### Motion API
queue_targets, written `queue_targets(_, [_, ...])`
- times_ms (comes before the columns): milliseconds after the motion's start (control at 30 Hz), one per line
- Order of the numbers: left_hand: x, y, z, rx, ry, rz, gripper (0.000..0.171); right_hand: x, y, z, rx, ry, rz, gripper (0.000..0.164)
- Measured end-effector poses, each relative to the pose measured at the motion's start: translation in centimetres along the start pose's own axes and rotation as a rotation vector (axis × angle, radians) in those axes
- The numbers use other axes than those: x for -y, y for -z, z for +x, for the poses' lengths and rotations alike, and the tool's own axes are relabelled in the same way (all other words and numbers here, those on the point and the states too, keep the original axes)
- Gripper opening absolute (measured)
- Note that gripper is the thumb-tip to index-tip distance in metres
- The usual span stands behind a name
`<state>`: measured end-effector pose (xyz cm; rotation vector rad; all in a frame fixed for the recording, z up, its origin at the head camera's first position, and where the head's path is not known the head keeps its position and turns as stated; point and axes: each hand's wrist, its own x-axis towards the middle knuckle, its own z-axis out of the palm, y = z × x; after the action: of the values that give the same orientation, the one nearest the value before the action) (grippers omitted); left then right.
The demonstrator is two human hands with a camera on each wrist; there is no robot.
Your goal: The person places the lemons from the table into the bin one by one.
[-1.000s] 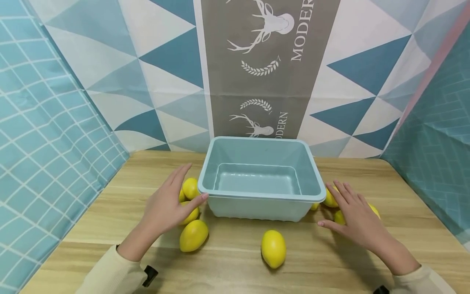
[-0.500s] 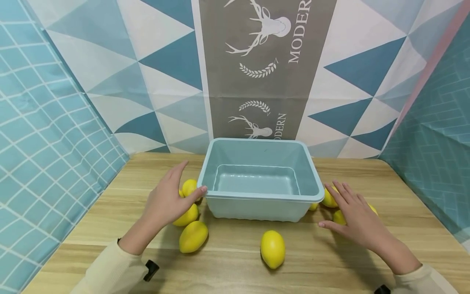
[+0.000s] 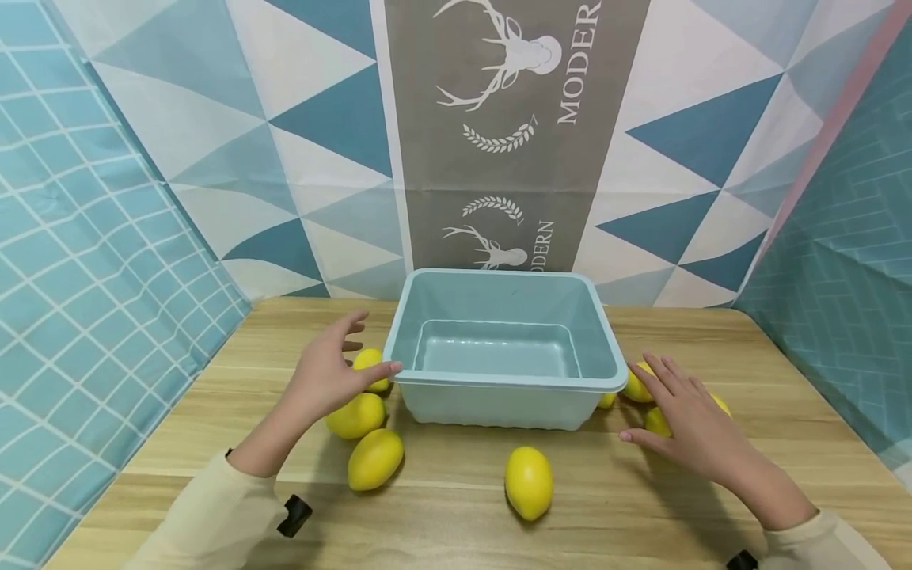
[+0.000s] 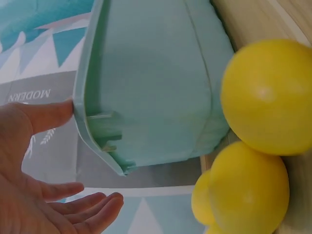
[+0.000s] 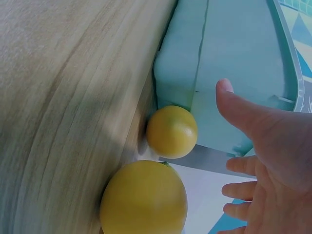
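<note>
A light blue plastic basin [image 3: 499, 405] stands on the wooden table, with nothing inside it. At its front left corner, the thumb of my left hand [image 3: 324, 376] touches the rim; the other fingers reach out, slightly bent, over several lemons [image 3: 356, 416]. The left wrist view shows that thumb against the basin's rim [image 4: 80, 105], with lemons [image 4: 248, 187] below. My right hand [image 3: 691, 419] hovers with spread fingers beside the basin's right end, above more lemons [image 3: 639, 384] that it partly hides. In the right wrist view its palm [image 5: 287, 161] holds nothing.
A single lemon [image 3: 529, 483] lies in front of the basin. Behind stands a patterned wall covering [image 3: 342, 158], close to the basin's back. Blue tiled sheets [image 3: 93, 237] border the table [image 3: 442, 522] at left and right.
The left hand's fingers have bent a little and shifted slightly, and a lemon beneath them has moved left. The right hand stays nearly still. The basin keeps its place.
</note>
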<state>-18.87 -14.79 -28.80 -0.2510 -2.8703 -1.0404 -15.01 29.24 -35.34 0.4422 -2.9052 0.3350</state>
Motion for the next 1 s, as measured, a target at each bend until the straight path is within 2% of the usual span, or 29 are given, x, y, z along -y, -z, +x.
queue_targets(133, [0.1,0.4,0.5,0.081,0.074,-0.109,0.084,-0.1,0.0,0.0,-0.006,0.005,-0.005,0.092])
queue_targets(333, [0.9,0.7,1.4,0.202,0.144,-0.25,0.079,0.0,0.0,0.0,-0.001,0.005,-0.014,0.091])
queue_targets(433, [1.4,0.9,1.9,0.27,0.153,-0.315,0.076,0.1,0.0,0.0,-0.003,0.01,-0.011,0.09])
queue_targets(567, [1.9,1.1,2.5,0.357,0.163,-0.446,0.069,0.0,0.0,0.0,0.0,0.014,-0.012,0.089])
queue_targets(667, [1.9,1.2,2.8,0.38,0.189,-0.517,0.063,0.1,0.1,0.0,0.007,0.011,-0.011,0.088])
queue_targets(1000, [1.9,1.3,3.5,0.417,0.269,-0.644,0.059,0.4,0.4,0.2,0.0,0.02,-0.034,0.084])
